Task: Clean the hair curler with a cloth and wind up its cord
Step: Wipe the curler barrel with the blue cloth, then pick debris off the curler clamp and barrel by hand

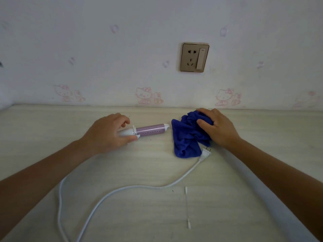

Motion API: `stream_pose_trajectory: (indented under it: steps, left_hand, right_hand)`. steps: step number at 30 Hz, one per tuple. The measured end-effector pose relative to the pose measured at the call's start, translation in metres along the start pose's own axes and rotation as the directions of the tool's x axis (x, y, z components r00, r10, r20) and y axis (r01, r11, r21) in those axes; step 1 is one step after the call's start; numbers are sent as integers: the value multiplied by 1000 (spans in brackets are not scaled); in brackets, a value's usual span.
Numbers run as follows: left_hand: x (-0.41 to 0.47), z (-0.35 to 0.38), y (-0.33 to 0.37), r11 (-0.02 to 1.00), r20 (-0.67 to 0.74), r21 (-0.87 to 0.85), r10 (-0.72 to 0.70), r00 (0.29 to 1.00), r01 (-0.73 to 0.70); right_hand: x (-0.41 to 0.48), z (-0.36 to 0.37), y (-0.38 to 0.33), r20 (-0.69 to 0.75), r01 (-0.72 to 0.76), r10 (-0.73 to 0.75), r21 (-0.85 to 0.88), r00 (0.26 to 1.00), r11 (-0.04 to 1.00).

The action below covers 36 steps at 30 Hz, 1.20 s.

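Pale wallpaper printed with pink cartoon cats covers the wall (104, 49) behind a light wood-grain desk (244, 198), and a gold socket (194, 57) with a switch is set into it. The hair curler (150, 131) lies on the desk near the wall, its purple barrel pointing to the right. The left grip (108, 133) is wrapped round its white handle, thumb on the near side. Just beside the barrel's tip sits a bunched blue cloth (185, 137). The right grip (218, 127) clutches the top of it, fingers dug into the folds.

The white cord (122, 189) loops loose across the near desk (not wound at all) and ends at its plug (205, 153), which touches the cloth's near edge. A cotton swab (187, 206) lies apart from the cord, nearer the person.
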State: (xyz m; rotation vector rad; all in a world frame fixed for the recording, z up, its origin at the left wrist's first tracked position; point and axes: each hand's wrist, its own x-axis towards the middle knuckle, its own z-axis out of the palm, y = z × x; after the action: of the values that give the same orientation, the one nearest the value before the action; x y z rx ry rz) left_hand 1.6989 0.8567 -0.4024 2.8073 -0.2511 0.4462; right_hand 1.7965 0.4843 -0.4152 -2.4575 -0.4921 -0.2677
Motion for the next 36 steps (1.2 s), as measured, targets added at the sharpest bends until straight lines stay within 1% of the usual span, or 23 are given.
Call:
stream_pose_trajectory:
  steps: [1,2,4,6,7,8,9,11,12,14,15,17,18,20,21,23,25,27,29,32,34,36]
  left_hand:
    - [0,-5,7,1000,-66,-27,-9,998,8]
    - [-7,-10,20,997,-103,-72,-3,995,-5]
    - [-24,-21,55,983,-127,-171,40,991,-61]
    - [-48,-27,95,963,-74,-251,86,994,-102]
    - [-63,-29,116,956,-24,-270,114,993,-116]
    - [-77,-28,135,953,32,-277,139,990,-125]
    - [-90,-25,152,951,81,-276,164,983,-136]
    - [-109,-15,180,956,162,-252,193,968,-148]
    - [-116,-10,190,964,199,-224,192,961,-146]
    - [-124,3,199,975,241,-164,186,952,-149]
    - [-127,8,200,977,246,-143,188,951,-156]
    - [-132,15,200,977,225,-133,196,954,-169]
    - [-134,17,199,974,217,-152,196,956,-166]
    - [-134,16,196,954,182,-262,195,964,-144]
    - [-132,16,192,946,154,-281,208,966,-159]
    - [-124,16,183,941,134,-246,270,954,-232]
    - [-114,19,174,935,185,-210,325,927,-286]
    - [-107,21,172,913,198,-220,386,901,-343]
    - [-101,24,172,883,163,-218,453,876,-416]
    - [-97,29,175,855,134,-157,514,847,-494]
    - [-99,34,177,843,158,-84,538,828,-532]
    - [-100,36,178,846,200,-38,528,825,-532]
  right_hand:
    - [1,-2,-2,-3,-22,22,16,1000,1000]
    - [-6,-6,-3,-14,-46,46,11,999,999]
    - [-20,-15,-8,-91,-34,35,10,995,999]
    - [-39,-25,-20,-178,45,-38,39,983,998]
    - [-52,-27,-27,-193,106,-93,59,977,993]
    - [-67,-28,-35,-171,180,-164,85,972,980]
    - [-83,-29,-42,-118,260,-246,118,962,958]
    - [-116,-28,-55,53,375,-387,161,921,913]
    - [-130,-28,-61,147,383,-407,167,902,909]
    - [-148,-29,-65,284,347,-377,151,881,925]
    - [-153,-28,-65,319,337,-364,140,875,931]
    - [-160,-25,-67,343,331,-352,120,871,936]
    - [-163,-24,-68,338,329,-347,111,875,938]
    - [-169,-21,-71,309,319,-335,101,890,942]
    - [-172,-21,-72,298,305,-321,99,899,947]
    - [-179,-23,-75,320,280,-296,93,900,955]
    - [-185,-25,-79,372,268,-276,73,886,961]
    - [-191,-24,-83,382,267,-259,33,887,963]
    - [-195,-21,-85,368,262,-238,-15,899,965]
    - [-196,-15,-85,318,239,-212,-47,924,970]
    - [-197,-11,-85,281,220,-200,-40,939,975]
    - [-198,-9,-85,257,199,-184,-31,949,980]
